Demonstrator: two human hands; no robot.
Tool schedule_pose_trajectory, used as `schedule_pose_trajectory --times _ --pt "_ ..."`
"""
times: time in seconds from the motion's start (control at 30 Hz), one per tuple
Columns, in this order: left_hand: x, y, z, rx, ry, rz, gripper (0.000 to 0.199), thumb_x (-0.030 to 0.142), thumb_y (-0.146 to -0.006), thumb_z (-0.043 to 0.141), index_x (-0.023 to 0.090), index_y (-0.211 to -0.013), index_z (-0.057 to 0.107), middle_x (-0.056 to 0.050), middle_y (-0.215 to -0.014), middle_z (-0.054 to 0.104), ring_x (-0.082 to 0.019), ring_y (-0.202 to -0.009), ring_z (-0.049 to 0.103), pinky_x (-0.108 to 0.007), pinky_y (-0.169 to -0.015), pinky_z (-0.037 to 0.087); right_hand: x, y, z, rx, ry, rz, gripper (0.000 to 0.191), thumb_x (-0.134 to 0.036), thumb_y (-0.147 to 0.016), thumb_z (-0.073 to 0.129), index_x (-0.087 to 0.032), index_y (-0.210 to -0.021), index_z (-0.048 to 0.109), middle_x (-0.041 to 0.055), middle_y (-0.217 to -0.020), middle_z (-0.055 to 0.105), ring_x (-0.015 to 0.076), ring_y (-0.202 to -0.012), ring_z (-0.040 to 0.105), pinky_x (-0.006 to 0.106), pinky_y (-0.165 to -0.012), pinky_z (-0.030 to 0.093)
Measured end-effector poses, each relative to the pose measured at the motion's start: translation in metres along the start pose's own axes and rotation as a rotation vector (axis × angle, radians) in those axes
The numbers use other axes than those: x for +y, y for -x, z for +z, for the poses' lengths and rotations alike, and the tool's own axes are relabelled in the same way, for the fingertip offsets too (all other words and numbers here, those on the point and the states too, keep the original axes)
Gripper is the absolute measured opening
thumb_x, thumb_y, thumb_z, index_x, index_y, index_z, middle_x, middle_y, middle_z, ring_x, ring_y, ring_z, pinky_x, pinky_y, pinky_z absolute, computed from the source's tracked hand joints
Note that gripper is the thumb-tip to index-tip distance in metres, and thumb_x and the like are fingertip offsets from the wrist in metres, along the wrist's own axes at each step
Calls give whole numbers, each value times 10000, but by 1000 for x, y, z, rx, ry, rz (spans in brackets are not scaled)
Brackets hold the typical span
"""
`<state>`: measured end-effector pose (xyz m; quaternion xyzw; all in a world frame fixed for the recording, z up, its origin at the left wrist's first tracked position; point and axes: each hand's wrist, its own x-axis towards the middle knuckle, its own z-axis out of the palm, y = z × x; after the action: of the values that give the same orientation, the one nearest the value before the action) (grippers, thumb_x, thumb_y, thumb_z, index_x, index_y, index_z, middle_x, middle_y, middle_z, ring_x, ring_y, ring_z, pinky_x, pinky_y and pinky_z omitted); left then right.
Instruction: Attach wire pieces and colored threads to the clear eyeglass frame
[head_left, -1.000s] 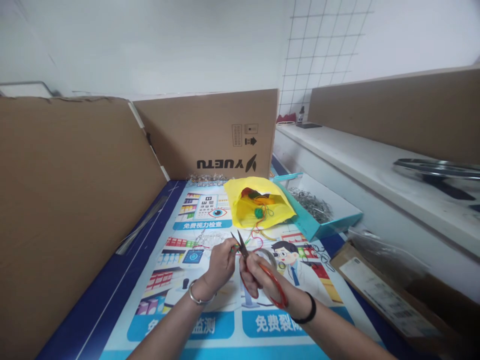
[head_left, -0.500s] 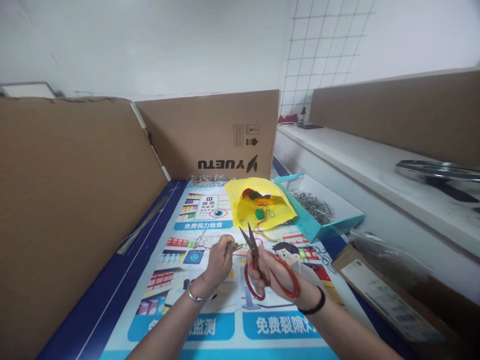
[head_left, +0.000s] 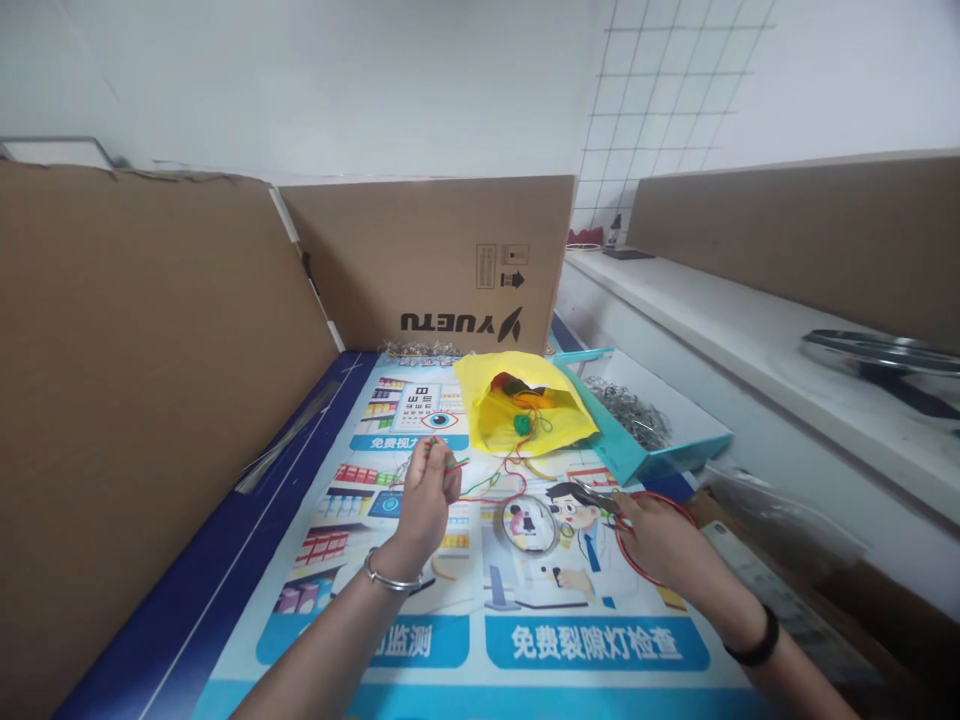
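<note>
Above the printed mat, my left hand (head_left: 429,492) is closed on thin red and green threads (head_left: 459,464), whose short ends stick out to the right. Over to the right, my right hand (head_left: 651,532) holds red-handled scissors (head_left: 679,508), blades pointing left. A yellow bag (head_left: 491,425) lies open beyond my hands. Inside it are dark red and orange yarn and a small green ball (head_left: 522,425). Loose red and green thread (head_left: 517,487) trails from the bag onto the mat. The fingertips of my left hand are partly hidden.
A teal and white box (head_left: 667,462) holds many thin metal pieces. Cardboard panels stand at the left (head_left: 150,400) and back (head_left: 427,260). A brown carton (head_left: 787,600) sits at the lower right, below a white ledge (head_left: 697,310). Shiny wire pieces (head_left: 424,349) lie at the back.
My right hand has moved right with the scissors, away from my left hand. My left hand has risen slightly and shifted left, still holding the threads.
</note>
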<state>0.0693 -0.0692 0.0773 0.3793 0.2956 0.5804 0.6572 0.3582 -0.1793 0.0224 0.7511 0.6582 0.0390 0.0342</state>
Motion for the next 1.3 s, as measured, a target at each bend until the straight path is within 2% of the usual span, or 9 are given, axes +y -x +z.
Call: schedule_pose_trajectory --times 0.23,0.37,0.47,0.57,0.67,0.8,0.97,1.13,1.3 --pt "12 3 7 12 141 -14 351 429 -757 676 201 -758 409 100 -560 306 -16 -403 248 -141 -376 190 -45 -10 -55 27 5 37 312 -286 -841 507 -118 -1081 614 177 -880 667 315 -816 637 394 -695 461" --pt "9 5 9 38 185 -38 344 417 -751 687 206 -777 417 101 -554 320 -18 -406 269 -138 -377 203 -110 -36 -63 73 -400 -255 690 -374 -750 629 -144 -1357 395 167 -1304 517 285 -1123 538 355 -882 437" --pt "10 8 13 50 204 -33 342 427 -757 678 207 -773 418 104 -524 321 -24 -395 269 -145 -372 206 -158 -55 -51 9 -636 -407 843 -401 -627 733 -146 -1357 397 161 -1302 520 275 -1100 548 323 -852 444" --pt "15 10 16 72 214 -44 352 442 -750 678 209 -767 416 111 -491 321 -25 -370 261 -151 -360 189 -181 -74 -40 -77 -711 -451 287 -280 -721 644 -164 -982 666 65 -905 698 190 -796 635 249 -677 448" --pt "16 7 13 84 180 -4 322 445 -775 649 202 -765 438 94 -503 422 -38 -402 383 -158 -411 305 -171 -98 -42 -96 -677 -436 111 -198 -752 588 -173 -753 695 4 -670 680 129 -616 606 201 -565 409" --pt "12 -6 1 164 56 96 319 490 -823 563 177 -885 557 -51 -885 680 -144 -817 631 -306 -794 462 -121 -141 -68 -37 -594 -315 225 -114 -768 497 -182 -847 696 -9 -686 685 110 -581 601 191 -558 420" --pt "8 -19 -14 264 -38 147 355 511 -859 490 200 -993 595 -90 -1166 629 -188 -1088 561 -354 -905 401 -71 -184 -98 149 -424 -165 355 -83 -799 405 -144 -1075 619 101 -1037 676 185 -965 607 266 -822 432" --pt "11 -24 -19 295 -24 161 333 503 -854 502 211 -973 609 -72 -1152 627 -172 -1078 552 -314 -870 409 -63 -183 -92 116 -300 -283 531 -50 -658 567 -146 -1179 580 103 -1278 566 216 -1174 511 274 -967 379" --pt "9 -28 -23 303 25 155 312 496 -830 544 206 -916 618 -56 -1065 641 -154 -995 567 -287 -822 415 -57 -154 -95 196 -229 -233 407 -127 -840 403 -195 -1213 552 69 -1238 587 178 -1118 543 287 -950 401"
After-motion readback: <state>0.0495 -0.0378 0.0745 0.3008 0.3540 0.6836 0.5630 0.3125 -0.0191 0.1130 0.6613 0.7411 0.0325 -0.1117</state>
